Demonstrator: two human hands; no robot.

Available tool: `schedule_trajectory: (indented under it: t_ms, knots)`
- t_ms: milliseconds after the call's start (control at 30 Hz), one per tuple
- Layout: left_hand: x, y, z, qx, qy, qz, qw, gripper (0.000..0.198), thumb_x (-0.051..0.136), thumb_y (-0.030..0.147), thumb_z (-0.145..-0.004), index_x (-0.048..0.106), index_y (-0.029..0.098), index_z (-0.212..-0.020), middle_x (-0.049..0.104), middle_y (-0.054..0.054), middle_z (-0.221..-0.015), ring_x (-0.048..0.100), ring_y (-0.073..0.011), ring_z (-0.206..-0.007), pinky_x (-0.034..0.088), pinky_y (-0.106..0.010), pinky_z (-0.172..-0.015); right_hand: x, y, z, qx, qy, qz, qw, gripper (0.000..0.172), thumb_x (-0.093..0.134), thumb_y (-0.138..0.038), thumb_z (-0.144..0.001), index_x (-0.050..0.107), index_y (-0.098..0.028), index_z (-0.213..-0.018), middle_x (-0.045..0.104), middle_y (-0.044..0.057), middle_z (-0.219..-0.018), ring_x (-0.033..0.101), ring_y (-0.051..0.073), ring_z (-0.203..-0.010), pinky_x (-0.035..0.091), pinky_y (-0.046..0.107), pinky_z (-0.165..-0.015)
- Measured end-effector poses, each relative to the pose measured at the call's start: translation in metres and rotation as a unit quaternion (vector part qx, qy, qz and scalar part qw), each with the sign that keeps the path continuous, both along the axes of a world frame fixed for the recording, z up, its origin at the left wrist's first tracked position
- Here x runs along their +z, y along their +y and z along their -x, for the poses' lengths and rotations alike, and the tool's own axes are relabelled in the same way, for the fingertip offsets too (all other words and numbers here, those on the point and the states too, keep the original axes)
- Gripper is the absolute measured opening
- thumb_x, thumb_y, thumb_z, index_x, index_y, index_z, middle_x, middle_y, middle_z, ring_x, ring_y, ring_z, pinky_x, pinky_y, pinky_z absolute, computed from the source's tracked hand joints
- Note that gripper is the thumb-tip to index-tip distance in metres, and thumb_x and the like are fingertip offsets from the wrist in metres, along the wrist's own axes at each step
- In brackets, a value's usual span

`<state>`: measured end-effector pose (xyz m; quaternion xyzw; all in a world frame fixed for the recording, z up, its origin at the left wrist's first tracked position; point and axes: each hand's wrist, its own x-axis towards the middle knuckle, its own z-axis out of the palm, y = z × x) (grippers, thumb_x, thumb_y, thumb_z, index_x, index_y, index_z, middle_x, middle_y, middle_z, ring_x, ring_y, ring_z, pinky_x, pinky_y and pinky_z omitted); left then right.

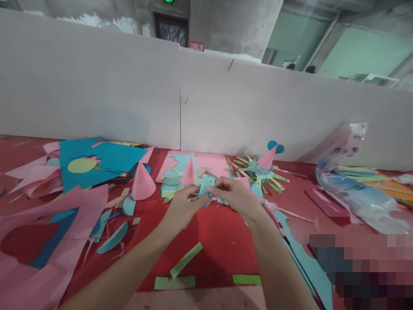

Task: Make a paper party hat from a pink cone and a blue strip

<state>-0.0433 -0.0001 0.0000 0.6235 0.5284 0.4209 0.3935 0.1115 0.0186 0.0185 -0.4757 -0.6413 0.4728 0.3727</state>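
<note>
In the middle of the table, my left hand (pixel 185 201) and my right hand (pixel 235 194) meet over a small light-blue paper piece (pixel 206 184), each pinching it between fingers and thumb. Just behind them stands a pink paper cone (pixel 189 171) with yellow-green strips spread around its base. To the left a plain pink cone (pixel 142 184) stands upright. Further right is another pink cone (pixel 268 158), with blue discs at its tip and yellow-green strips (pixel 274 183) fanning out below. A pink glue gun (pixel 273 214) lies beside my right wrist, with a dark cord running toward me.
Blue card (pixel 112 157) and cut pink paper (pixel 58 258) cover the left side. Light-blue half-round pieces (pixel 112 239) lie nearer. Green strips (pixel 186 260) sit in front of me. A clear plastic bag (pixel 358 185) lies right; a white partition (pixel 97 86) stands behind.
</note>
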Motion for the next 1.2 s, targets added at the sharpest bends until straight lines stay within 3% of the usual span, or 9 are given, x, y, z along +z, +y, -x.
schedule_trajectory:
  t_ms: [400, 633, 967, 1200]
  knots:
    - [-0.0002, 0.0017, 0.0023, -0.004, -0.001, -0.008, 1.0, 0.021, 0.055, 0.033, -0.069, 0.05, 0.019, -0.055, 0.049, 0.002, -0.06, 0.046, -0.0133, -0.063, 0.034, -0.024, -0.06, 0.002, -0.0005, -0.0019, 0.009, 0.003, 0.009, 1.0, 0.022, 0.064, -0.036, -0.069, 0.054, -0.017, -0.062, 0.047, -0.005, -0.056, 0.041, 0.008, -0.052, 0.03, 0.021, -0.049]
    - [-0.0022, -0.0004, 0.0011, -0.017, 0.002, -0.009, 1.0, 0.021, 0.055, 0.037, -0.07, 0.058, 0.018, -0.06, 0.055, 0.0, -0.063, 0.05, -0.0152, -0.066, 0.035, -0.025, -0.059, 0.0004, 0.0026, -0.0042, -0.019, -0.018, -0.028, 0.999, 0.022, 0.064, -0.035, -0.068, 0.054, -0.017, -0.061, 0.046, -0.006, -0.056, 0.041, 0.008, -0.055, 0.031, 0.022, -0.052]
    - [-0.0057, 0.0027, 0.0029, -0.02, 0.006, 0.003, 1.0, 0.027, 0.056, 0.04, -0.069, 0.05, 0.019, -0.055, 0.045, 0.003, -0.059, 0.042, -0.0122, -0.059, 0.032, -0.025, -0.057, 0.0012, 0.0032, -0.0036, -0.028, -0.048, -0.036, 0.998, 0.019, 0.06, -0.033, -0.07, 0.057, -0.016, -0.061, 0.049, -0.005, -0.057, 0.044, 0.009, -0.056, 0.033, 0.023, -0.055]
    - [-0.0047, 0.0025, 0.0043, -0.048, 0.001, 0.016, 0.999, 0.021, 0.054, 0.035, -0.071, 0.052, 0.019, -0.059, 0.046, 0.002, -0.063, 0.043, -0.0134, -0.064, 0.032, -0.025, -0.06, 0.003, 0.0021, -0.0066, -0.041, -0.04, -0.014, 0.998, 0.022, 0.062, -0.037, -0.067, 0.056, -0.017, -0.059, 0.046, -0.005, -0.055, 0.042, 0.009, -0.054, 0.032, 0.023, -0.053]
